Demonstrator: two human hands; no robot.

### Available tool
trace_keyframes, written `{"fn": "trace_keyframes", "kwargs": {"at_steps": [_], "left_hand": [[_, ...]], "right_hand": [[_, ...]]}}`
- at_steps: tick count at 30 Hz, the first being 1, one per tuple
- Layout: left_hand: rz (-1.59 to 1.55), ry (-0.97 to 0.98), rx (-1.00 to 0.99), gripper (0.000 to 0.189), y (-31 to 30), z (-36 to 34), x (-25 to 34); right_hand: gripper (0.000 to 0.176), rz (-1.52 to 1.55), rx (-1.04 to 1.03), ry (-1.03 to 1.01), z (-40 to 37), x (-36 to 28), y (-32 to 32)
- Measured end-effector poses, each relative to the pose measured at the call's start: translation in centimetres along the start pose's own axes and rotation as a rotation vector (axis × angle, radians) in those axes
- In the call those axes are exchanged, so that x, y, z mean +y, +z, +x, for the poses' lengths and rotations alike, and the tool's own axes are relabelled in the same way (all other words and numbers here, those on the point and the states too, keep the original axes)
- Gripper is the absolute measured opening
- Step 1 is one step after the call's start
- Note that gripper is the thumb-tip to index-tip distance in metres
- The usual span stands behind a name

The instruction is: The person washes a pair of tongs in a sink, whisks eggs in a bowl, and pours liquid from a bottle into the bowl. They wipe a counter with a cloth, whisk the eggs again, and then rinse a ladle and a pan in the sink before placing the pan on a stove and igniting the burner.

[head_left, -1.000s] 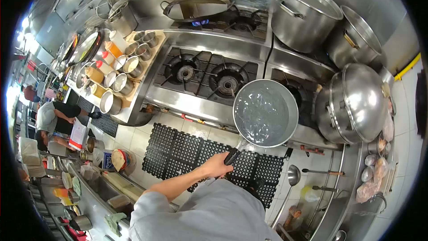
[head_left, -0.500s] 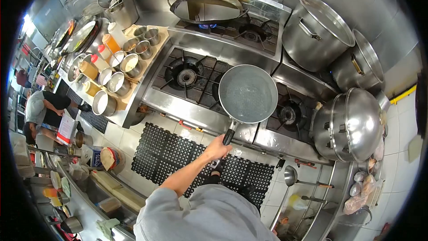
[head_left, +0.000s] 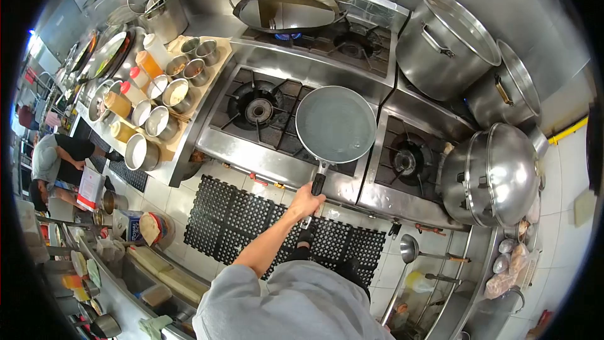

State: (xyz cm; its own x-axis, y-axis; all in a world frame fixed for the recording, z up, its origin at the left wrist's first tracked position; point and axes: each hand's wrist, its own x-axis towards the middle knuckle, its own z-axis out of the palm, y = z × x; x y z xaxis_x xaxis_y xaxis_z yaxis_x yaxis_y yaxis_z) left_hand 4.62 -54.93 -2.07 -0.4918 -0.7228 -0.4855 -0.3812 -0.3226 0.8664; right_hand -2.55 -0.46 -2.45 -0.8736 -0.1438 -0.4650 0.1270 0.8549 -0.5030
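Observation:
My left hand (head_left: 306,203) is wrapped around the black handle (head_left: 319,182) of a grey frying pan (head_left: 336,124). A shallow layer of clear liquid covers the pan's bottom. The pan is over the right part of the front stove, hiding most of the burner beneath it. To its left, a burner (head_left: 258,110) shows its bare ring and grate. Another burner (head_left: 404,160) is exposed on the pan's right. My right hand is out of view.
A large wok (head_left: 286,7) sits above a blue flame at the back. Tall stockpots (head_left: 445,50) and a domed metal vessel (head_left: 503,176) stand right. Squeeze bottles (head_left: 118,104) and metal containers (head_left: 142,153) crowd the left counter. A ladle (head_left: 409,249) hangs below right. A person (head_left: 50,160) is far left.
The pan has shifted left and slightly up in view, with my left hand still on its handle. The liquid's surface looks smoother than before.

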Motion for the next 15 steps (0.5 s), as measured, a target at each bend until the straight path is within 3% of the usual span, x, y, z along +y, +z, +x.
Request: {"fn": "trace_keyframes", "kwargs": {"at_steps": [7,11,15], "left_hand": [[-0.126,-0.006,0.008,0.017,1.2,1.5,-2.4],[-0.139,-0.021,-0.007,0.017,1.9,1.6,-2.6],[-0.197,-0.043,-0.022,0.023,2.6,2.0,-2.5]], "right_hand": [[0.047,0.117,0.026,-0.074,1.7,1.7,-0.7],[0.047,0.237,0.069,-0.327,5.9,1.4,-0.6],[0.042,0.037,0.091,-0.590,11.5,-9.6,-0.6]]}}
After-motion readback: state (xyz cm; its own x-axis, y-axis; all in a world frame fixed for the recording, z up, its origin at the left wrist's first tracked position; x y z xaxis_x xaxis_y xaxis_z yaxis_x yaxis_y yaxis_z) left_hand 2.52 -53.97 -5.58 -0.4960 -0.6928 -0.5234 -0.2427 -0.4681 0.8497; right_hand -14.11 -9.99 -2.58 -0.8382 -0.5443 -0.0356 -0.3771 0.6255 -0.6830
